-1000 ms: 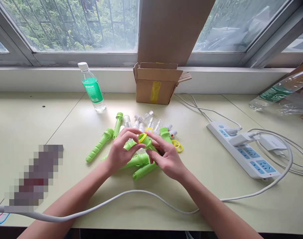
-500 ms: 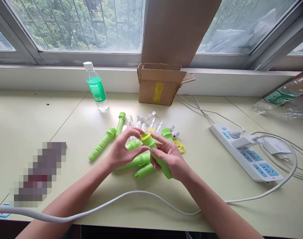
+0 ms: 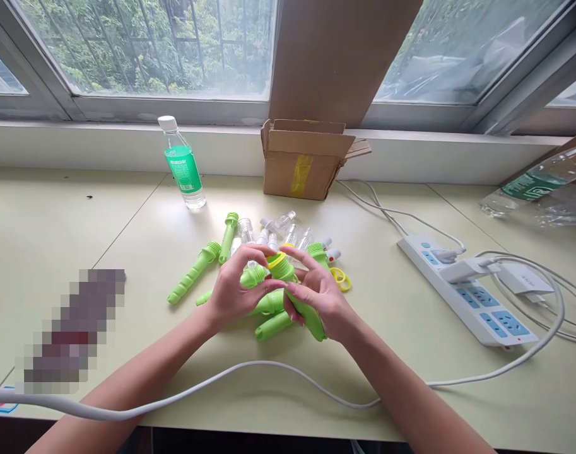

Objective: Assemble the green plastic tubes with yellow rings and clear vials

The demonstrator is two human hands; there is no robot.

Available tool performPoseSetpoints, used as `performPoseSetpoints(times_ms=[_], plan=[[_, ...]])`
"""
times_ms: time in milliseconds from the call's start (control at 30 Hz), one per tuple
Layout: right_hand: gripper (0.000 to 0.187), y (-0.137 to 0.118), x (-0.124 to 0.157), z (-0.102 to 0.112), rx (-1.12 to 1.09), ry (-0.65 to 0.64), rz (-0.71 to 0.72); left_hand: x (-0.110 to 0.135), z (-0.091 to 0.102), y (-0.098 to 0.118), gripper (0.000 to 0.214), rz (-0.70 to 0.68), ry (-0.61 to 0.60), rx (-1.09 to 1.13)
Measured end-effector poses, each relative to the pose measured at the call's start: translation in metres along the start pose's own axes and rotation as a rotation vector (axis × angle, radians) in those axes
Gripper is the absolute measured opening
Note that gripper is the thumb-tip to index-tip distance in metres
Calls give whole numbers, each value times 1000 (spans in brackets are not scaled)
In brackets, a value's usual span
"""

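In my right hand [image 3: 328,302] is a green plastic tube [image 3: 311,318] with a threaded neck, tilted with its mouth up and away from me. A yellow ring [image 3: 276,260] sits around the mouth of that tube. My left hand [image 3: 235,284] curves round the neck from the other side, its forefinger at the ring and its thumb by the threads. Under and beside my hands lie several more green tubes [image 3: 193,274]. Clear plastic pieces with white parts [image 3: 304,239] are heaped just behind, and loose yellow rings [image 3: 340,279] rest to the right.
A water bottle [image 3: 183,170] and an open cardboard box [image 3: 294,167] stand at the back. On the right is a power strip [image 3: 472,296] with plugs and cables. A white cable [image 3: 250,364] crosses the table in front, over my left forearm. Another bottle [image 3: 528,186] leans at far right.
The tube's neck has tipped slightly, and my left fingers have shifted a little around the ring. My right hand keeps its hold on the tube.
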State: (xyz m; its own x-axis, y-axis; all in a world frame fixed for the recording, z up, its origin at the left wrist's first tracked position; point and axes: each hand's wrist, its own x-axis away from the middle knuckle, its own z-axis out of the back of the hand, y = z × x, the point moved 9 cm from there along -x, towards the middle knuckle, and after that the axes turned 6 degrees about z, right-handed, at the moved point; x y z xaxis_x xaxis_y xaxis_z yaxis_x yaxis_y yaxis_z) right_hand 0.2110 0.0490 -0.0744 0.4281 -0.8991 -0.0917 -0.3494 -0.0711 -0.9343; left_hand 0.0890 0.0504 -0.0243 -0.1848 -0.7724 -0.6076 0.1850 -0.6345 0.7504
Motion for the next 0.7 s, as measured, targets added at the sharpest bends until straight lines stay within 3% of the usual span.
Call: performPoseSetpoints(times_ms=[200,433,700], plan=[[61,-3,0,-4,109,-14,40,3,4,2,33,5,42,-55],[53,-13,7,-5,525,35,165,2,7,6,33,-66,56,-115],[60,-4,8,-1,601,35,150,6,-1,-7,32,39,47,-28]])
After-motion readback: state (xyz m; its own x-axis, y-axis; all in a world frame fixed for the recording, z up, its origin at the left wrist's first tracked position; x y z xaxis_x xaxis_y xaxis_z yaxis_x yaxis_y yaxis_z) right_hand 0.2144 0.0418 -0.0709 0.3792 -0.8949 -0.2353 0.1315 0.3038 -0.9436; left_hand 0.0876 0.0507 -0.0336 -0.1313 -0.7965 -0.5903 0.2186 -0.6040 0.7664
